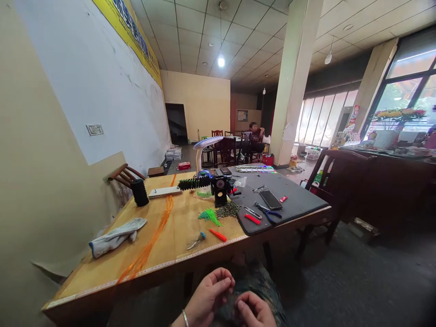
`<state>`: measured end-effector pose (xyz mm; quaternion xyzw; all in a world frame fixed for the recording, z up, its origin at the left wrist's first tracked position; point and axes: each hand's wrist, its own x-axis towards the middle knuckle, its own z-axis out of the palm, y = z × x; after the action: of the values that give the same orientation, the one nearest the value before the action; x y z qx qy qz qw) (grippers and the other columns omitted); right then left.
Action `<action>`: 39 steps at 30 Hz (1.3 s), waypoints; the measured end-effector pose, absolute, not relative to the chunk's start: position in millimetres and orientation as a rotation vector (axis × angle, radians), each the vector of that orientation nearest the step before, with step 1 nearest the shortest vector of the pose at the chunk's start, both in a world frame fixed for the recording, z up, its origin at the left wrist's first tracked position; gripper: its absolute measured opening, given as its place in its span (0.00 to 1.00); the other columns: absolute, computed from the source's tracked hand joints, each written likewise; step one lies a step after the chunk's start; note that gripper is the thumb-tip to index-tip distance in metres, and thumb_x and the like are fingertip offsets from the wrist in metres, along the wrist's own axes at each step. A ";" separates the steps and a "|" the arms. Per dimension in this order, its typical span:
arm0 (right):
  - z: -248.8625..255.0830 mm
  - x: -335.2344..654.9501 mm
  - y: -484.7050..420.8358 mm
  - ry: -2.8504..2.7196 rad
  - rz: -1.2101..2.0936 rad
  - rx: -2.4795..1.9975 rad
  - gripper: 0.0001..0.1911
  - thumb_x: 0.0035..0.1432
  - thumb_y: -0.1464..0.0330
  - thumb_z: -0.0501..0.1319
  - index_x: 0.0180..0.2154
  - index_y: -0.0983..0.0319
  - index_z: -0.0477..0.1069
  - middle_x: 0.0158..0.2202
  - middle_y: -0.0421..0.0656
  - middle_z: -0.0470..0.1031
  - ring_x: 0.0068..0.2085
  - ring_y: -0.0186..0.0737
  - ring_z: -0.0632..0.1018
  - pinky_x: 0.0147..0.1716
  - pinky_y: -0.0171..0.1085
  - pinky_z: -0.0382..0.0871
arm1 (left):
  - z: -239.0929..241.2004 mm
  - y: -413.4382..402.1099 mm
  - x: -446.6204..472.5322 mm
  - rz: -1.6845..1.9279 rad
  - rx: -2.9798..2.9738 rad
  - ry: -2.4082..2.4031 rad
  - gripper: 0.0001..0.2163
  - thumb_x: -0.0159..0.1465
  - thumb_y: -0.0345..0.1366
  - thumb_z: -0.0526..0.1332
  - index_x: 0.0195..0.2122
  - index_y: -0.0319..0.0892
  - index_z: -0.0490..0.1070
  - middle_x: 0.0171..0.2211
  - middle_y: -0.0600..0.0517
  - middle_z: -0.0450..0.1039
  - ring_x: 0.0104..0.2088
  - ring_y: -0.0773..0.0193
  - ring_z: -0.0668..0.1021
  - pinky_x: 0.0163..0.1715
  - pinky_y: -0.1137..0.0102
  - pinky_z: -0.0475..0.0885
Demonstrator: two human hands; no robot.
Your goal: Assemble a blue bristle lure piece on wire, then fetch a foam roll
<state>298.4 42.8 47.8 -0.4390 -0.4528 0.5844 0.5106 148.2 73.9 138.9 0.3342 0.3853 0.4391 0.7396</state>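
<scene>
My left hand, with a bangle at the wrist, is closed in a pinch above my lap, thumb against the fingertips. Close beside it on the right, my right hand is curled in a pinch too. Whatever sits between the fingers of either hand is too small to make out. Beyond them, nearest on the table, lie a red-orange tool and a small metal tool with a blue end. Behind these are green strands, a pile of small dark pieces and a black hand-cranked device.
A white glove, orange strands and a black cylinder occupy the table's left side. On the dark mat lie a phone, pliers and a red-handled tool. A person sits far back.
</scene>
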 end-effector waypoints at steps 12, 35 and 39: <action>88.9 281.7 37.1 -0.963 1.520 -1.020 0.31 0.43 0.43 0.70 0.29 0.64 0.67 0.22 0.40 0.72 0.21 0.29 0.68 0.17 0.27 0.58 | 125.3 49.9 147.2 0.936 0.666 0.658 0.16 0.46 0.40 0.76 0.25 0.39 0.69 0.31 0.52 0.75 0.24 0.69 0.70 0.25 0.72 0.63; 97.0 289.4 7.8 -1.351 1.206 -1.082 0.24 0.61 0.48 0.57 0.31 0.63 0.69 0.26 0.42 0.71 0.27 0.34 0.68 0.29 0.32 0.62 | 118.1 47.8 125.8 0.921 0.355 0.282 0.12 0.51 0.26 0.73 0.34 0.42 0.76 0.33 0.55 0.74 0.38 0.67 0.77 0.42 0.72 0.68; 103.8 281.3 8.4 -1.364 1.143 -1.095 0.24 0.60 0.48 0.58 0.29 0.63 0.70 0.25 0.41 0.70 0.27 0.34 0.67 0.28 0.32 0.61 | 118.7 47.0 127.2 0.948 0.350 0.313 0.14 0.47 0.24 0.74 0.33 0.42 0.75 0.31 0.55 0.72 0.39 0.65 0.77 0.43 0.71 0.68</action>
<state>281.3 8.4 103.8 -0.4533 -0.5645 0.4731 0.5020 127.2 47.0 118.7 0.1669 0.1494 0.4520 0.8634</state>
